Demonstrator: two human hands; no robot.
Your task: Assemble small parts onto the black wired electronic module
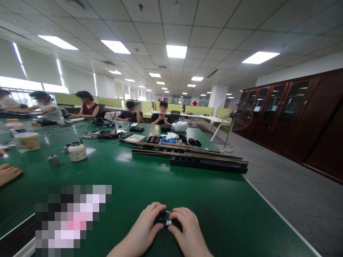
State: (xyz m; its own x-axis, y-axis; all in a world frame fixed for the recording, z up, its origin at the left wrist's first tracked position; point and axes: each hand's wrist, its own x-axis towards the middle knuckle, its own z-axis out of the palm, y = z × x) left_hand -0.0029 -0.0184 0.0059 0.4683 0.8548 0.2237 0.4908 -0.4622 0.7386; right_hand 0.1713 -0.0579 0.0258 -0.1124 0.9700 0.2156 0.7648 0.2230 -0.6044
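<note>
- A small black part (168,215) is being held narrowly between the fingers of the left hand (148,222) and right hand (187,225), over the green tabletop (230,200).
- A white patch (168,222) is being shown on it, its writing too small to be read.
- Beyond, thin yellowish rods (203,156) are being carried by long black bars (209,166).
- Farther left, a patterned white jar (77,151) is being flanked by a grey cylinder (53,160).

Small black part (167,215): ends hidden by left hand (149,223) and right hand (187,224); detail (pale patch included) too small. White-edged dark object (18,233), lower left: pixelated, cut off. Co-worker's hand (10,174): cropped at left edge.
</note>
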